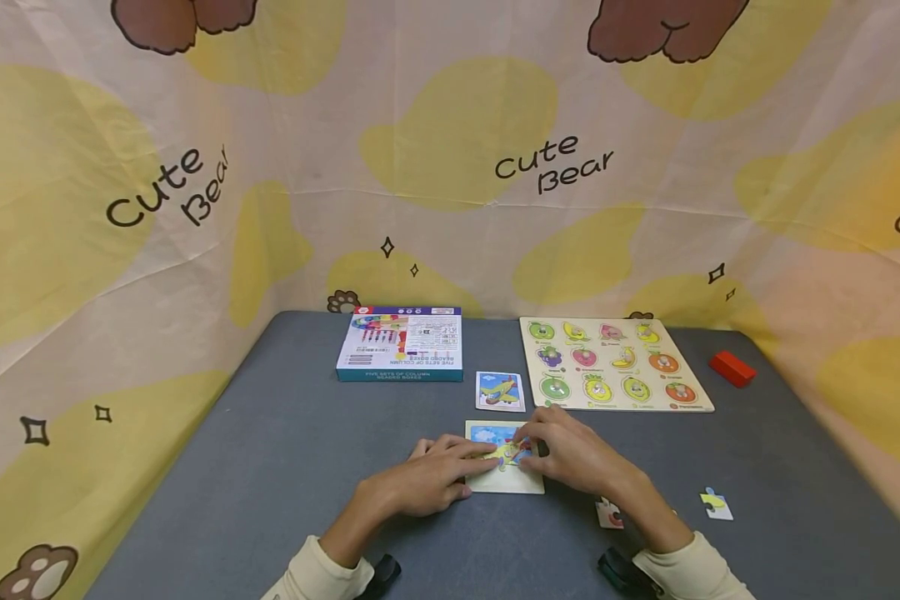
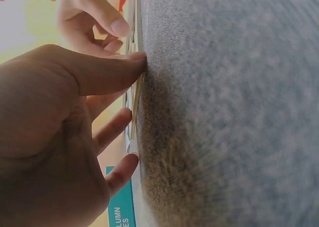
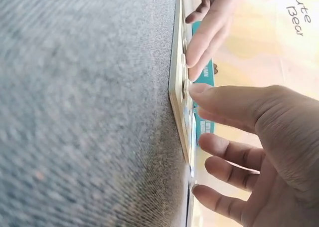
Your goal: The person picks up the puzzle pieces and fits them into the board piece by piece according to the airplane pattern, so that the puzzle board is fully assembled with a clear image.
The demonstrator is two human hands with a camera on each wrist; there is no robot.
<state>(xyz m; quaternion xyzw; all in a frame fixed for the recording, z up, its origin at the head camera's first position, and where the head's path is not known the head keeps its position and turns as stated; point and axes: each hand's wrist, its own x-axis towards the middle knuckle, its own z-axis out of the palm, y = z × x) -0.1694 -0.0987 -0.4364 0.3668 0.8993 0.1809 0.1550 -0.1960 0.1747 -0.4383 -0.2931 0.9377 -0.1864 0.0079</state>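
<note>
A small wooden puzzle tray (image 1: 504,482) lies on the table in front of me, partly filled with pieces of a yellow airplane picture. My left hand (image 1: 423,479) reaches over its left side, with extended fingers resting on the picture and the thumb at the near left edge. With thumb and index finger, my right hand (image 1: 573,450) pinches a puzzle piece (image 3: 185,87) at the tray's right side; its other fingers are loosely bent. Fingers cover part of the picture. Just beyond the tray lies a card (image 1: 500,392) with a matching airplane.
Loose puzzle pieces lie to the right: one (image 1: 716,504) in the open, another (image 1: 609,515) beside my right forearm. A boxed set (image 1: 400,346) stands back left, a fruit board (image 1: 617,364) back right, with a red block (image 1: 732,368) beyond it. Patterned cloth surrounds the grey table.
</note>
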